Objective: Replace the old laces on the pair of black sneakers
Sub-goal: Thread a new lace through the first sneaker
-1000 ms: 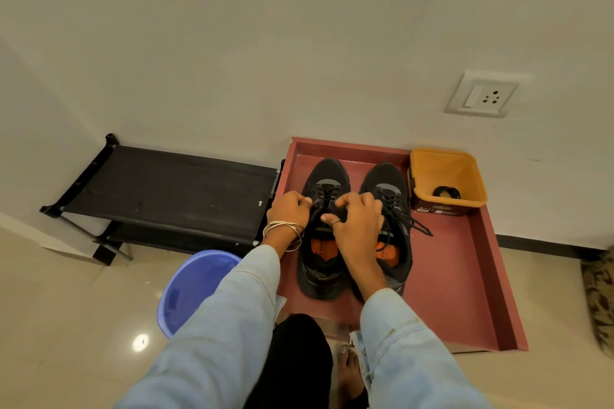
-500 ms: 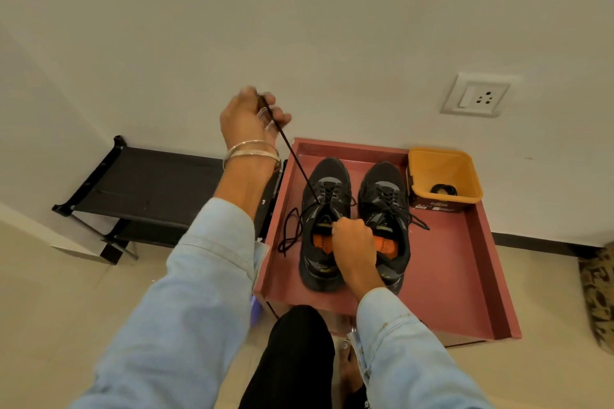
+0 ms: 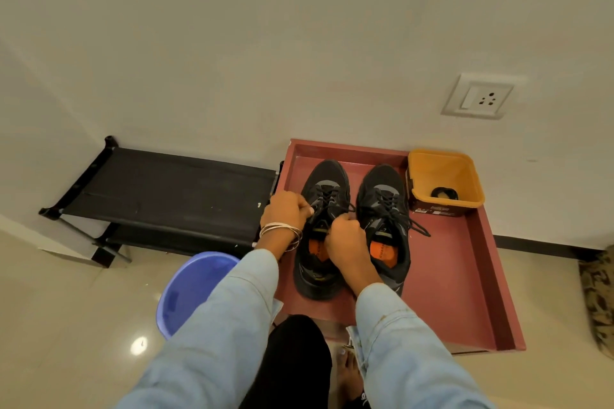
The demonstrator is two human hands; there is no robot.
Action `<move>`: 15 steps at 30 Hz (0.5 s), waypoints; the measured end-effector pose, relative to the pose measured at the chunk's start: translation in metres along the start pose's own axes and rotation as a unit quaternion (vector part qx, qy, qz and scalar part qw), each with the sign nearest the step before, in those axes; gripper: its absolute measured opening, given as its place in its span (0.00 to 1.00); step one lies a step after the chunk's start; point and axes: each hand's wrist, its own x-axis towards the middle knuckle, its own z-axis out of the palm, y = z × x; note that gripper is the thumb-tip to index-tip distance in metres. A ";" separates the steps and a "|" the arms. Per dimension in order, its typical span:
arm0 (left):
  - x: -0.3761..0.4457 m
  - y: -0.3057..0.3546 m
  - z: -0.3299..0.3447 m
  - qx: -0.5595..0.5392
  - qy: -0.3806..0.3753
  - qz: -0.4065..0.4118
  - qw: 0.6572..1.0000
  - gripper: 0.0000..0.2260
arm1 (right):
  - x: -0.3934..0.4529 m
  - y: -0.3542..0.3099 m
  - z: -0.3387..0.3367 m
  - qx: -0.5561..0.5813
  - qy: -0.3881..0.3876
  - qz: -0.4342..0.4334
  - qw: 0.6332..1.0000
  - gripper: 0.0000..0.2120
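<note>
The left hand [image 3: 288,211], bangles at its wrist, curls its fingers at the outer edge of the left black sneaker [image 3: 321,229], pinching its black lace [image 3: 329,201]. The right hand [image 3: 344,236] is closed over the same shoe's tongue; what its fingers hold I cannot tell. The right black sneaker [image 3: 385,226], laces tied, stands just beside. Both sit toes to the wall in a shallow red tray [image 3: 465,276] on the cream tiled floor [image 3: 66,309]. An orange square tub [image 3: 445,181] fills the tray's far right corner. A black shoe rack [image 3: 166,196] and blue plastic bucket [image 3: 189,289] stand left.
</note>
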 end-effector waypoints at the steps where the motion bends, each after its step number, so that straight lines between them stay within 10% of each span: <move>1: 0.003 -0.002 0.002 -0.017 -0.007 -0.008 1.000 0.10 | 0.000 0.000 0.001 0.000 0.000 -0.001 1.000 0.21; 5: 0.011 0.004 -0.008 -0.239 -0.019 -0.105 0.965 0.11 | -0.001 0.000 0.001 0.000 -0.003 0.001 1.000 0.19; 11: 0.011 0.016 -0.056 -0.665 0.076 -0.120 0.733 0.18 | -0.002 -0.005 0.001 -0.012 0.006 0.010 1.000 0.18; 15: -0.001 0.011 -0.047 -0.672 0.068 -0.127 0.726 0.12 | -0.002 -0.005 0.001 -0.010 0.007 0.012 1.000 0.17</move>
